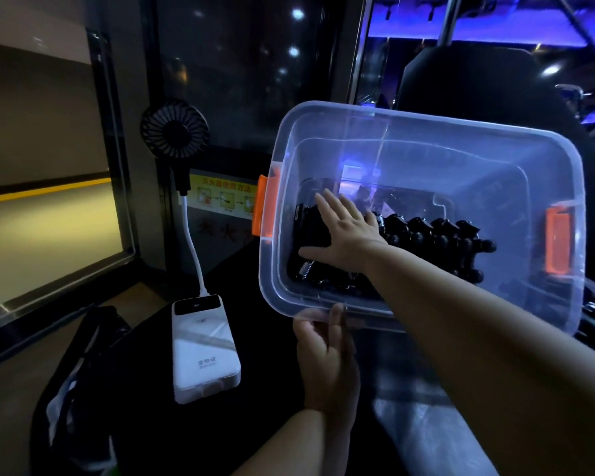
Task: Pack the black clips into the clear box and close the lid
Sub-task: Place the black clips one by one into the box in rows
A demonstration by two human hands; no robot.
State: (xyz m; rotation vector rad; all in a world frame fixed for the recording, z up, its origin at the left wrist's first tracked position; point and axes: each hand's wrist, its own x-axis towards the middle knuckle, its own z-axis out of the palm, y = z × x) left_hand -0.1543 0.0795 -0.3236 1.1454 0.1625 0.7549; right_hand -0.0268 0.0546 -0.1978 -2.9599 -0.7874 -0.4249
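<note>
Item: crinkled shiny clear sheet (423, 438), lying under the right forearm (478, 321), right of the left wrist; what it is cannot be told.

Item: black soft bag (83, 355) with pale plastic showing in it, far left of the left hand (327, 359).

Item: white rectangular power bank (203, 352) with a dark display, flat on the dark surface just left of the left hand. A white cable (194, 255) rises from its far end.

Item: left hand, back to the camera, gripping the near rim of the box: thumb over the rim, fingers passing beneath and hidden.

Item: clear plastic storage box (426, 132) with rounded corners, no lid on it, tilted with its open top facing the camera. One orange latch (265, 204) sits on the end left of the right hand, a second orange latch (557, 238) on the end to its right.

Item: right forearm, crossing the near rim and covering part of the contents.

Item: right hand (349, 235), inside the box, fingers spread and straight, palm pressed flat on the clips.

Item: black spring clips (440, 235), in rows on the box floor, under the right hand and running on to its right.

Item: small round black fan (174, 129), atop the cable, left of the box.

Item: yellow instruction sticker (222, 195), beyond the left-side latch, partly hidden by it.
</note>
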